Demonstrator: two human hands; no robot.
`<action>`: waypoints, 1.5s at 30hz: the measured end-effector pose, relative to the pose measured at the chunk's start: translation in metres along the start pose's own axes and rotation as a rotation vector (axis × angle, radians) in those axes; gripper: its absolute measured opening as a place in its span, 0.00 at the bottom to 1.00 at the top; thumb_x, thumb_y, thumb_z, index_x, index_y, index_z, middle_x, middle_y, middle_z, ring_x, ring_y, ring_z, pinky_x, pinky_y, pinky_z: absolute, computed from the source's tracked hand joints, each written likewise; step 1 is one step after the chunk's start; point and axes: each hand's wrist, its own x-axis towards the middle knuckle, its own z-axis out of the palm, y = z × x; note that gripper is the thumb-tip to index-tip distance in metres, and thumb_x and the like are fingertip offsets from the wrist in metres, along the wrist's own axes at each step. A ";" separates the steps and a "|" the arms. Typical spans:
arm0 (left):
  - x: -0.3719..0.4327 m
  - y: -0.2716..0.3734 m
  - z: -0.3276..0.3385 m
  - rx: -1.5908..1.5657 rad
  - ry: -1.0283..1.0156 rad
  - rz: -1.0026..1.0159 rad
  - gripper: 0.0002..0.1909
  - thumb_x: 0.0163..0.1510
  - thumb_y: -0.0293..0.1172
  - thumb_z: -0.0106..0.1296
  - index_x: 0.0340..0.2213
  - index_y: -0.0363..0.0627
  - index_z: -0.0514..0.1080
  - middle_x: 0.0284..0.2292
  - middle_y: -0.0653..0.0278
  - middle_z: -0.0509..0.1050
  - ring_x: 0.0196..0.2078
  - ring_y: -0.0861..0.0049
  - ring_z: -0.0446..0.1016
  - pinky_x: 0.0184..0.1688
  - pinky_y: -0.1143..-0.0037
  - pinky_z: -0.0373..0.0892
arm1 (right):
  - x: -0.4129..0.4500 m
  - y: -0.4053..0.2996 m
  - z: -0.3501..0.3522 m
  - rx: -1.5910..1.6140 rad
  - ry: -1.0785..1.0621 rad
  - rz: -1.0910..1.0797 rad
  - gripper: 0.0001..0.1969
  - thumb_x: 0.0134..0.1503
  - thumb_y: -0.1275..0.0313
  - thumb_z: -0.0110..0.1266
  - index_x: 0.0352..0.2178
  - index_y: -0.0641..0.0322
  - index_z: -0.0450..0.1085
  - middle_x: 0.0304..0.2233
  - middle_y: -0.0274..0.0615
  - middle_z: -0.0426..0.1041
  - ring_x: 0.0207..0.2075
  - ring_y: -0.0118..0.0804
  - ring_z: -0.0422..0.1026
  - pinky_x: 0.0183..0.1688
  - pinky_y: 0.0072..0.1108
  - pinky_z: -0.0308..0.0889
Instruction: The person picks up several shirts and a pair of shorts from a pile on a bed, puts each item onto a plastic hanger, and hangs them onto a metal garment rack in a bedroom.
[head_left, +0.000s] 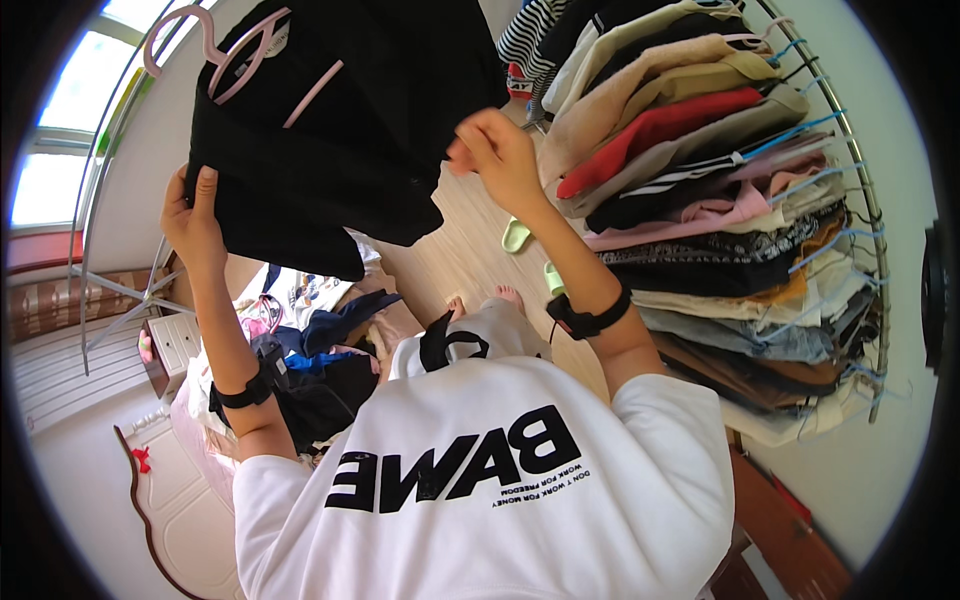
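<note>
A black garment (322, 165) is spread out in the upper left of the head view. A pink plastic hanger (217, 56) sits in its neck opening, with the hook sticking out at the top left. My left hand (196, 217) grips the garment's left edge, thumb on the front of the cloth. My right hand (491, 154) is raised at the garment's right edge with curled, slightly blurred fingers. Whether those fingers pinch the cloth cannot be told.
Many clothes on hangers fill a metal rail (847, 135) at the right. Loose clothes (322, 330) lie piled at the lower left. A metal stand (142, 292) is at the far left. Green slippers (516, 235) lie on the wooden floor near my bare feet.
</note>
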 end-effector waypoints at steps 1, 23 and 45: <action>0.003 -0.002 -0.005 -0.011 -0.007 -0.004 0.14 0.56 0.34 0.60 0.38 0.35 0.75 0.30 0.71 0.74 0.33 0.87 0.69 0.40 0.85 0.65 | -0.017 0.017 -0.013 -0.051 0.022 0.047 0.05 0.62 0.76 0.51 0.31 0.68 0.67 0.23 0.40 0.75 0.22 0.26 0.75 0.24 0.17 0.71; 0.019 -0.051 -0.021 0.042 -0.226 0.177 0.16 0.54 0.39 0.62 0.37 0.39 0.78 0.30 0.68 0.77 0.34 0.83 0.73 0.41 0.84 0.66 | -0.212 0.039 -0.046 -1.169 0.388 -0.114 0.12 0.56 0.65 0.55 0.26 0.65 0.77 0.30 0.51 0.77 0.34 0.45 0.76 0.39 0.28 0.69; 0.008 -0.004 -0.001 -0.080 -0.494 0.347 0.14 0.52 0.34 0.63 0.37 0.36 0.76 0.29 0.69 0.75 0.33 0.85 0.71 0.39 0.83 0.66 | -0.268 -0.054 -0.031 -1.595 0.685 -0.084 0.26 0.45 0.71 0.64 0.49 0.53 0.71 0.51 0.60 0.69 0.51 0.61 0.67 0.54 0.39 0.63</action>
